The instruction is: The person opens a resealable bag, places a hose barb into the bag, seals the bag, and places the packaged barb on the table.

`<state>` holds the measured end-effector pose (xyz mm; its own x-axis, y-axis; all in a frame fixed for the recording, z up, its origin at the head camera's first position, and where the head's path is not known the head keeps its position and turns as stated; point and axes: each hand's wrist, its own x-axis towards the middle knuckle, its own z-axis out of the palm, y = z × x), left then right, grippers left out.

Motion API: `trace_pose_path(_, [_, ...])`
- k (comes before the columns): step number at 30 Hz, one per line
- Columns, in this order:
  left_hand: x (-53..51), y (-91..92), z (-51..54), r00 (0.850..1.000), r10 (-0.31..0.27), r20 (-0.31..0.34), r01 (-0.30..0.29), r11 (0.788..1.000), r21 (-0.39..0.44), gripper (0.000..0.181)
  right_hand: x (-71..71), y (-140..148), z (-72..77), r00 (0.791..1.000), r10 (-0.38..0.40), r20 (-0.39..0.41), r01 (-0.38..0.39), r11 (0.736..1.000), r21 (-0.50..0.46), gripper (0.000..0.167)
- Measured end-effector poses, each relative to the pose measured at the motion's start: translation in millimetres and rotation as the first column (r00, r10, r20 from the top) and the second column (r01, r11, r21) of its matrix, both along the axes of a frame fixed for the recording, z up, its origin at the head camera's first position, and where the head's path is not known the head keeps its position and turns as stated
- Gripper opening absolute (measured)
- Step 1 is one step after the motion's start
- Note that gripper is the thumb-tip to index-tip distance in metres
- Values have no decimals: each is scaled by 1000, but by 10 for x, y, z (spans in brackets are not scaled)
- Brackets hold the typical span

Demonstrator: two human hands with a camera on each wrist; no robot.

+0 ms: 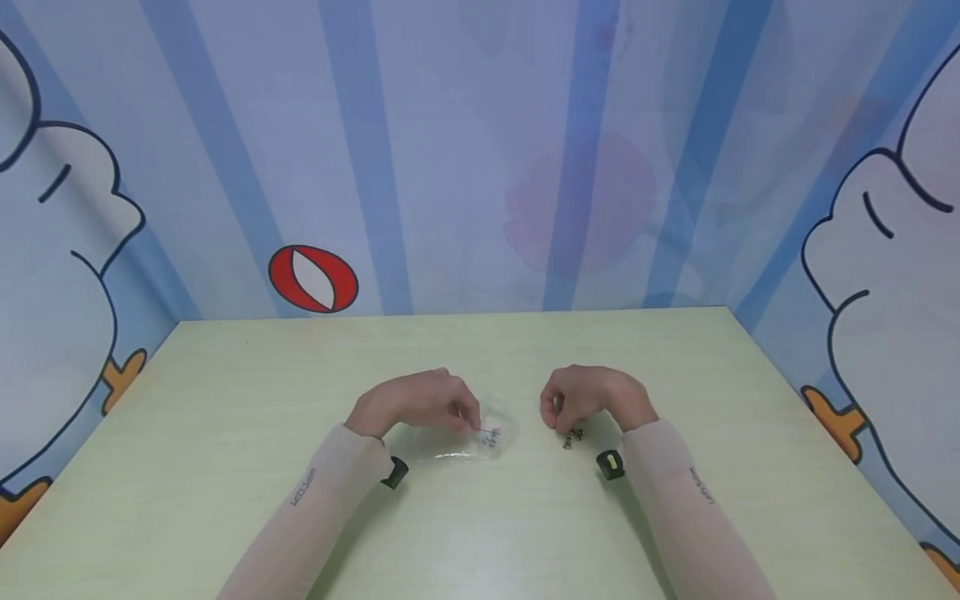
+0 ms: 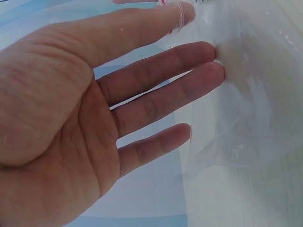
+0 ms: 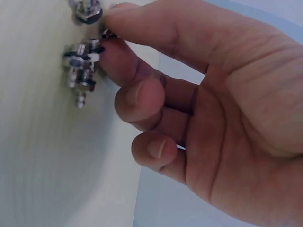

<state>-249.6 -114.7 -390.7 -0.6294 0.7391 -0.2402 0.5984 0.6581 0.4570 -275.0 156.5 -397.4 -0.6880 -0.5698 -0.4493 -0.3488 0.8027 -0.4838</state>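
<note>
My left hand pinches the mouth of a clear zip bag with a red line along its lip. In the left wrist view the plastic film overlaps the thumb tip, and the other visible fingers stretch towards the bag. Several small pieces show inside it. To the right, my right hand is low over a little pile of metal fittings on the table. Between its thumb and index finger it pinches a small metal fitting, mostly hidden by the fingertips; the remaining fingers curl loosely.
The pale wooden table runs back to a blue striped backdrop with cartoon prints. A dark wrist camera mount is under the left wrist, another mount under the right.
</note>
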Motion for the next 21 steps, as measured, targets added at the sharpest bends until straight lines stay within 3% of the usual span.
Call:
trace_pose_path(14, [6,14,-11,1000,24,-1,-24,1000,-12,16,-41,-82,-51,996,36,-81,-38,999,-23,21])
trace_pose_path(21, [0,21,-12,1000,29,-8,-29,999,-19,16,-52,-127,-63,994,74,-84,-83,992,-100,22])
